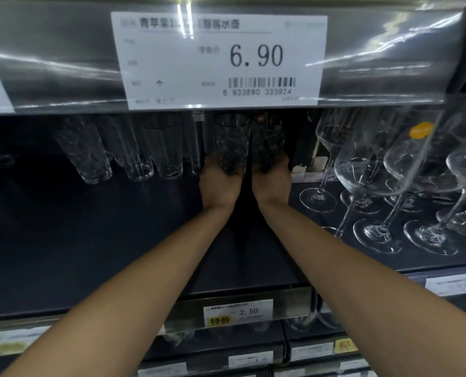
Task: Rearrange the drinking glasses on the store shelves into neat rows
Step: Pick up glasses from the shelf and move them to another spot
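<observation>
Both my arms reach deep into a dark shelf (90, 240). My left hand (217, 183) grips the base of a textured tumbler (233, 140), and my right hand (272, 180) grips the base of a second, darker-looking tumbler (268, 140) right beside it. Both glasses stand upright near the back of the shelf, almost touching each other. To their left stand three more clear tumblers (90, 153), (133, 156), (166, 151) in a loose row at the back.
Several stemmed wine glasses (367, 170) crowd the right part of the shelf, close to my right forearm. A shelf edge with a 6.90 price tag (218, 59) hangs just above the glasses. A 2.50 tag (238, 312) marks the front rail.
</observation>
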Action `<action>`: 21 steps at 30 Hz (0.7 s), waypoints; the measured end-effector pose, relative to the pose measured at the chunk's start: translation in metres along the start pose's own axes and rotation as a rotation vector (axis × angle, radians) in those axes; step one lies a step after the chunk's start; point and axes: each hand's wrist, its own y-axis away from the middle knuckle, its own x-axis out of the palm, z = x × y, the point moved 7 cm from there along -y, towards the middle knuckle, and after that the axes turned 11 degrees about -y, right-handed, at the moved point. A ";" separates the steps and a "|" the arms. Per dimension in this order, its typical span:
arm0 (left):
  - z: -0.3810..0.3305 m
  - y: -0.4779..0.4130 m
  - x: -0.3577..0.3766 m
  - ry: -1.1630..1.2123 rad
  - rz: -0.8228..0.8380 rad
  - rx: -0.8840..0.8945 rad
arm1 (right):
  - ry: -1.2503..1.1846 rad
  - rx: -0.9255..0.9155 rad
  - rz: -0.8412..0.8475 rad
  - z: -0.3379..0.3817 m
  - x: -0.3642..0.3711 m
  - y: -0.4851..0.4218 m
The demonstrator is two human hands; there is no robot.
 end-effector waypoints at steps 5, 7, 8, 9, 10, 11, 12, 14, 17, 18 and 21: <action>0.002 -0.005 0.000 -0.086 -0.017 0.001 | 0.061 -0.004 -0.060 -0.001 -0.003 -0.003; 0.004 -0.006 0.000 -0.111 -0.026 -0.002 | 0.108 -0.015 -0.088 0.000 -0.005 -0.003; 0.004 -0.006 0.000 -0.115 -0.030 -0.002 | 0.124 -0.019 -0.098 0.000 -0.006 -0.003; 0.004 -0.005 -0.001 -0.120 -0.030 -0.003 | 0.135 -0.020 -0.105 0.001 -0.006 -0.002; 0.003 -0.004 -0.001 -0.125 -0.031 -0.004 | 0.142 -0.017 -0.110 0.001 -0.007 -0.001; 0.003 -0.004 -0.002 -0.128 -0.034 -0.002 | 0.153 -0.016 -0.113 0.002 -0.007 0.000; 0.003 -0.004 -0.002 -0.127 -0.040 -0.002 | 0.162 -0.020 -0.115 0.003 -0.007 0.001; 0.004 -0.003 -0.004 -0.114 -0.059 -0.002 | 0.160 -0.040 -0.116 0.004 -0.008 0.003; 0.003 0.000 -0.007 -0.107 -0.077 -0.008 | 0.123 -0.032 -0.112 0.004 -0.008 0.005; 0.002 0.001 -0.008 -0.100 -0.079 -0.010 | 0.096 -0.022 -0.105 0.002 -0.007 0.006; -0.001 0.003 -0.007 -0.078 -0.061 -0.014 | -0.017 0.027 -0.072 0.000 -0.003 0.006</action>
